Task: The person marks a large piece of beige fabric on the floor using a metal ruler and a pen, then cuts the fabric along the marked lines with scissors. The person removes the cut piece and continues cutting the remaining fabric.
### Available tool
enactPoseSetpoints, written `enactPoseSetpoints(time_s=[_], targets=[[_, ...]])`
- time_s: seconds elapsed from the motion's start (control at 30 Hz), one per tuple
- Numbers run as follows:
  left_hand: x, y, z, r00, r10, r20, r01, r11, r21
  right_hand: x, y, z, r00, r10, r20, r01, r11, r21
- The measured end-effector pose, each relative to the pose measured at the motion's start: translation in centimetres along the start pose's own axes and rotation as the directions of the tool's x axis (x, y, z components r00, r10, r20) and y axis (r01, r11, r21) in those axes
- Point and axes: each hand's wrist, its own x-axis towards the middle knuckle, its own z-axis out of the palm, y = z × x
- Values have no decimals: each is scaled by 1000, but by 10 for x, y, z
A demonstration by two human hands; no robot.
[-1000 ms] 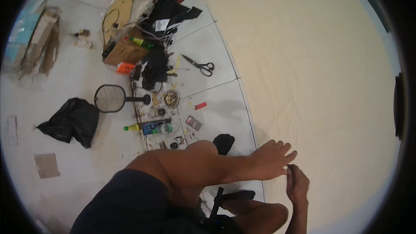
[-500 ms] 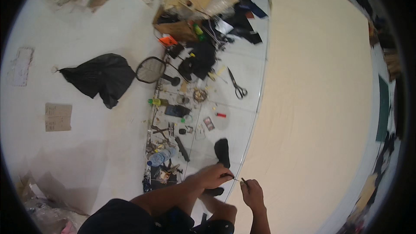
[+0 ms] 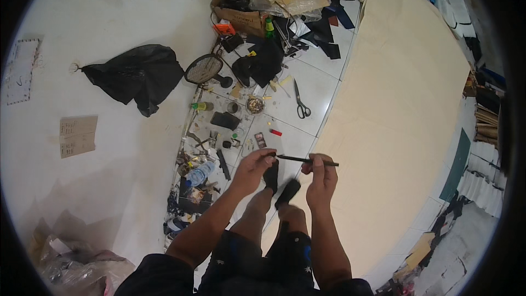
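My right hand (image 3: 320, 182) is closed around a slim black pencil-like stick (image 3: 296, 158), held almost level with its narrow tip toward the left. The stick's other end pokes out past my right fingers. Just off that tip, my left hand (image 3: 254, 169) pinches something small and dark, mostly hidden by the fingers. Both hands are raised in front of me, above my feet in black socks. Under the right hand lies a wide cream sheet (image 3: 378, 131), spread over the floor.
Left of the sheet, scissors (image 3: 301, 101), a red lighter (image 3: 275, 132), a phone (image 3: 225, 120) and a water bottle (image 3: 200, 174) lie on tiles. A racket-shaped swatter (image 3: 204, 69) leans by the white wall, near a hanging black bag (image 3: 139, 77). A cluttered cardboard box (image 3: 241, 21) stands beyond.
Both hands have risen farther out in front of me. The black stick now shows at length, level between them. My view has shifted, and my legs are now straighter below me.
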Motion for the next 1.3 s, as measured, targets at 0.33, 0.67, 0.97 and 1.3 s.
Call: enactPoseSetpoints(time_s=[0.33,0.67,0.97,1.3], targets=[[21,80,-39,976,175,-132,-138,958,250,60,-38,66,986,-15,167,20,999,-28],[82,130,-24,973,204,-108,-149,912,382,141,-56,77,924,192,330,-172,981,-88],[149,171,-15,968,240,-76,-170,848,503,222,-83,81,963,30,270,-29,1000,-7],[168,182,-31,976,168,-136,-94,897,431,260,-89,97,893,144,427,-186,981,58]])
